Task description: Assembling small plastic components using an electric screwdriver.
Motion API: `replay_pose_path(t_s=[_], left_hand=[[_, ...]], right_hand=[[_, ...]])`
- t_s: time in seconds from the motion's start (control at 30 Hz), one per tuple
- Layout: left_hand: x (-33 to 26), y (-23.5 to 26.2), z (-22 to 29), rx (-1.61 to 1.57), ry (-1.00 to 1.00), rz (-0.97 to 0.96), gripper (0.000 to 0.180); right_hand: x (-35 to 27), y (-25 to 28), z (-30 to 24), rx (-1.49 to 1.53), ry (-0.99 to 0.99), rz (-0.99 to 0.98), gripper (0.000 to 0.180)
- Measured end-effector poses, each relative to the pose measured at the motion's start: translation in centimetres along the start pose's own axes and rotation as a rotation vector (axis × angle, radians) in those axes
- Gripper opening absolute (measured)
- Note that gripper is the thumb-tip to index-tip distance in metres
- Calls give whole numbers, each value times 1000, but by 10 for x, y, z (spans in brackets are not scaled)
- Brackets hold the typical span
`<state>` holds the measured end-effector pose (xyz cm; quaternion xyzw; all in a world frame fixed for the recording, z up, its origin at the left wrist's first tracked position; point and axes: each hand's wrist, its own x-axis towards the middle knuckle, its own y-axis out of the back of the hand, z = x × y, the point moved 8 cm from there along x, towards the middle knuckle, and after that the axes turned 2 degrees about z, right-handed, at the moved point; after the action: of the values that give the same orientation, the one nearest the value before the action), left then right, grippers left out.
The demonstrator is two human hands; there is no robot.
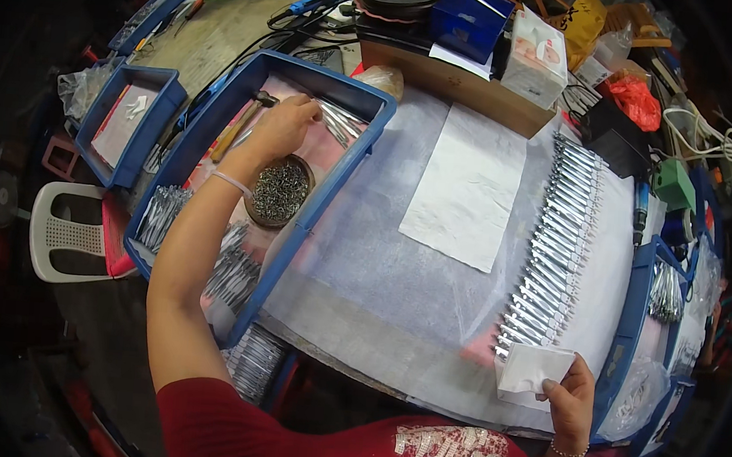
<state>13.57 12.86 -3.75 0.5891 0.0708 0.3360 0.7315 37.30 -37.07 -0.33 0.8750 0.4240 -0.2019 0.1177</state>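
Left hand is up in the upper-left of the frame, reaching into the big blue plastic bin. Fingers are bunched together on a small bundle of shiny metal pins at the bin's far end; can't tell how many pins are in the pinch. Arm is extended, wrist bent down, with one thin pale band on the wrist.

Just below that hand: one round brown bowl heaped with small dark metal rings, too many to count. One wooden-handled hammer lies left of the hand, inside the same bin. More loose heaps of silver pins sit in the bin's lower part.

Right hand is at lower right, thumb and fingers pinched on one folded white paper sheet, soft and crumpled, at the table's near edge. A beaded bracelet is on that wrist.

Just above the sheet: one long row of silvery metal tubes, side by side, running up the right of the frame; dozens, no exact count. One flat white paper rectangle lies mid-table on a grey cloth-like cover.

Two smaller blue trays are at far left, and one white plastic chair is below them.
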Motion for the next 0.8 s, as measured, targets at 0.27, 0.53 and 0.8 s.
replay_pose_path(t_s=[0.27, 0.53, 0.8], left_hand=[[5, 2, 12, -36, -113, 68, 27], [13, -17, 16, 75, -121, -107, 29], [14, -21, 12, 70, -97, -130, 25]], right_hand=[[-1, 0, 0, 11, -16, -34, 40], [4, -2, 1, -2, -42, -48, 40], [9, -5, 5, -38, -53, -79, 40]])
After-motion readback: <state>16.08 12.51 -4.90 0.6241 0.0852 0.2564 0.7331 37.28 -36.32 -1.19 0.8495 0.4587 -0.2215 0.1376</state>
